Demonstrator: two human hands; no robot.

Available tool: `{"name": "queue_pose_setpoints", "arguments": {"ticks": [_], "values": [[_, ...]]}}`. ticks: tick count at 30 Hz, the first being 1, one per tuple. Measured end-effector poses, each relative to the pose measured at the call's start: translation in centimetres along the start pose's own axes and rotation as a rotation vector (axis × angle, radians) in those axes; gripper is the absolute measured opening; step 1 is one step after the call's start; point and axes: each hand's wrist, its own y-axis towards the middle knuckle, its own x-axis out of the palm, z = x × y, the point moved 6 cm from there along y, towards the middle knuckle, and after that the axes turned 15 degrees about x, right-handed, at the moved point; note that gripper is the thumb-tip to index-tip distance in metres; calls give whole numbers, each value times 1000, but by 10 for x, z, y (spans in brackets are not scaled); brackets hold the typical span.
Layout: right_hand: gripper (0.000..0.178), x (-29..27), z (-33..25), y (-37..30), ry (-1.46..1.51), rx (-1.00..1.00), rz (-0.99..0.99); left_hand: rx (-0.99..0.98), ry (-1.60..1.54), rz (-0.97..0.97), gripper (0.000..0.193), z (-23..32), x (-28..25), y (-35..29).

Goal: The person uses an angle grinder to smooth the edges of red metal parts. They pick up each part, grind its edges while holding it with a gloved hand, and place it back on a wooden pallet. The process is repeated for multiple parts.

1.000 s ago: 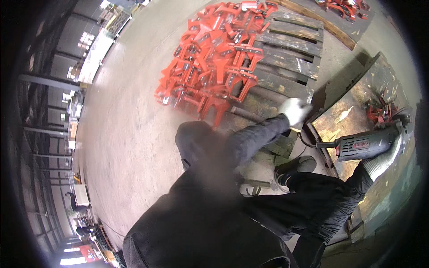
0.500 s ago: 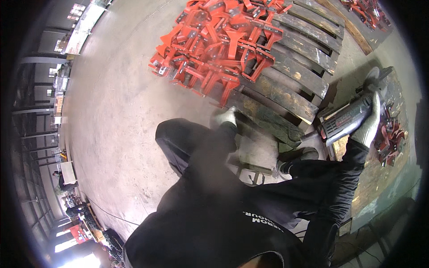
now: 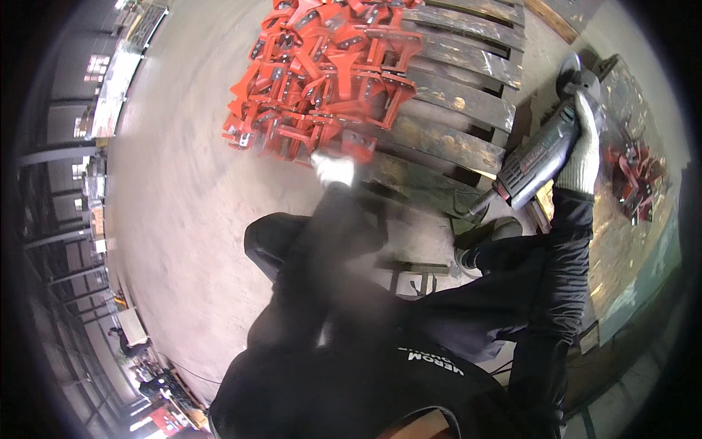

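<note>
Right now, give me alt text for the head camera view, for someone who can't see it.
Seen from above, a person in dark clothes reaches a gloved left hand to a pile of red metal brackets on a wooden pallet, while the gloved right hand holds an angle grinder. More red parts lie on a metal bench at right, above a concrete floor.

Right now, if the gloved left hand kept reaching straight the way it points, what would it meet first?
Most likely the nearest of the red metal brackets stacked on the wooden pallet. The left hand is blurred and sits just at the pile's near edge, so whether it already touches one is unclear.
</note>
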Motion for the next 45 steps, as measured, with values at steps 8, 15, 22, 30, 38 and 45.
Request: {"name": "queue_pose_setpoints", "arguments": {"ticks": [8,15,22,30,38,45], "values": [[39,6,-7,-23,-17,8,-41,683,490,-679,59,132,2,-19],[41,-15,-14,-22,-40,-47,26,750,428,-790,113,224,113,-50],[38,-24,-22,-22,-50,-99,60,753,451,-802,94,163,104,-50],[85,-3,-11,-29,-193,-128,57,686,482,-894,47,179,132,-63],[104,-3,37,-17,-257,14,-39,1052,312,-602,46,183,65,-31],[99,14,39,-11,-202,39,-71,1186,429,-652,35,198,35,-43]]}}
